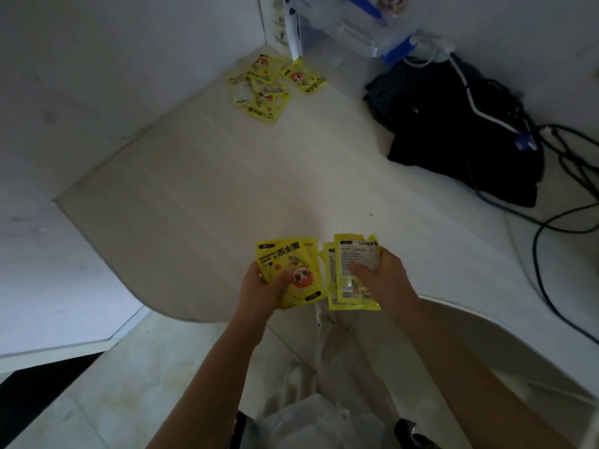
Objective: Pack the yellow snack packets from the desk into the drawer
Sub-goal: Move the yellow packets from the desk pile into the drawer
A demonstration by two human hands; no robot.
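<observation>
Hands meet over the near edge of the pale tabletop (pixel 207 176) in the head view, each holding yellow packets. The left hand (pixel 259 290) grasps a small stack of packets (pixel 291 270) with its thumb pressed across the printed front (a cartoon face and the words "HAND WARMER" show upside down). Just beside it, the right hand (pixel 382 280) grips a second stack of packets (pixel 350 273) turned back side up, fingers (pixel 363 268) curled over the top one. More yellow packets lie in a loose heap (pixel 262 89) at the far corner of the tabletop, well apart from the hands. A black bag (pixel 453 124) with dark cables (pixel 551 196) rests at the right, and a clear plastic container (pixel 356 24) stands behind it.
</observation>
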